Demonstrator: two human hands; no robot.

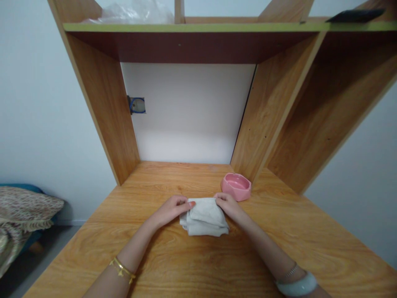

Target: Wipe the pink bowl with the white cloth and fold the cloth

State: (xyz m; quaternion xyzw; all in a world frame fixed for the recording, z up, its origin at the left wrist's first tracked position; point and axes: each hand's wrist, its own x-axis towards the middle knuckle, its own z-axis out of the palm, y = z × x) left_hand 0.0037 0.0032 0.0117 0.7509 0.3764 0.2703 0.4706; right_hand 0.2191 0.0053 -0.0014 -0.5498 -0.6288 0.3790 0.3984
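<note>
A pale grey-white cloth (206, 219), folded in layers, lies on the wooden desk in front of me. My left hand (173, 209) pinches its upper left corner, thumb on top and the other fingers curled at the edge. At the upper right corner, my right hand (228, 205) grips the cloth between thumb and fingers. The layers look slightly uneven along the near edge. Just beyond my right hand stands a pink faceted bowl (236, 187), apart from the cloth.
The wooden desk (173, 269) has upright side panels and a shelf (198, 27) above. Clear plastic (136, 12) and a dark flat object (355, 15) sit on that shelf. An open socket box (137, 105) shows in the back wall. A patterned blanket (25, 211) drapes furniture at left.
</note>
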